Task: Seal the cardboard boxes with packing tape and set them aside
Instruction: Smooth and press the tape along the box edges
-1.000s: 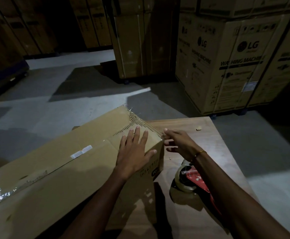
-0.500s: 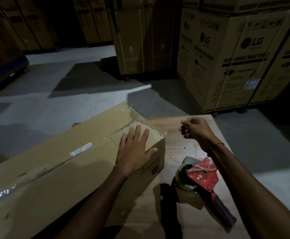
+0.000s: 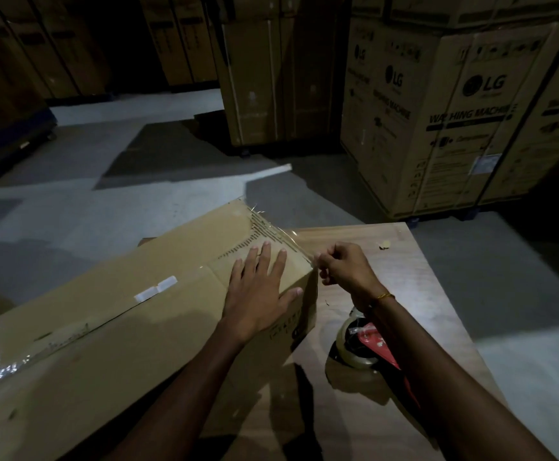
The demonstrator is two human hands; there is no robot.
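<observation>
Your cardboard box [image 3: 112,327] lies on the wooden table [image 3: 414,281], long axis running from near left to far right. Your left hand [image 3: 258,294] presses flat on its top; your right hand [image 3: 344,267] pinches clear tape [image 3: 291,241] at its right end, above the tape dispenser [image 3: 364,344].

Long brown cardboard box [image 3: 105,327] lies on a wooden table, flaps closed, running from near left to far right. Clear packing tape [image 3: 268,227] shines along the far right top edge, crinkled; more clear tape glints at the near left end. Small white label sits on the centre seam. Red-handled tape dispenger with clear roll [image 3: 354,347] lies on the table just right of the box, partly hidden by a forearm.
</observation>
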